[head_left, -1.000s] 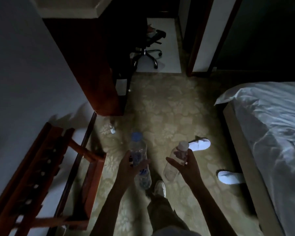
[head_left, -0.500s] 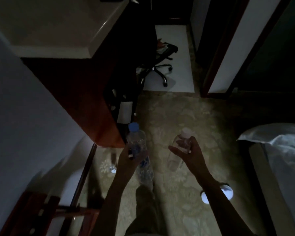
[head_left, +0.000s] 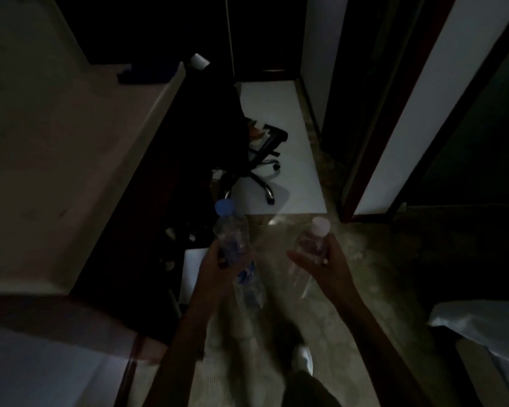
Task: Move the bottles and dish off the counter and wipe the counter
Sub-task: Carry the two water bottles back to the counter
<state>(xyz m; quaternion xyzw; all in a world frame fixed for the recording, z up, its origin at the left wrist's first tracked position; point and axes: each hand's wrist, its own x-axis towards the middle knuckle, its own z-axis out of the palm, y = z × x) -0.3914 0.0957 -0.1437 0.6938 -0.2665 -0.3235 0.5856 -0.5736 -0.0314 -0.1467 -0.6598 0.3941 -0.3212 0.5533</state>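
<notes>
The room is dim. My left hand grips a clear plastic bottle with a blue cap and a blue label, held upright over the carpet. My right hand grips a smaller clear bottle with a white cap. Both bottles hang in front of me at about the same height, a short gap apart. The pale counter fills the left of the view, its front edge running diagonally. A dark flat object lies at the counter's far end. No dish shows.
A dark cabinet front drops below the counter. A black office chair stands on white flooring ahead. A white door frame rises on the right. Bed linen shows at lower right. Patterned carpet lies underfoot.
The view has lifted and moved forward: the counter now fills the left side, the wooden rack and slippers have dropped out of view. Both hands keep their bottles.
</notes>
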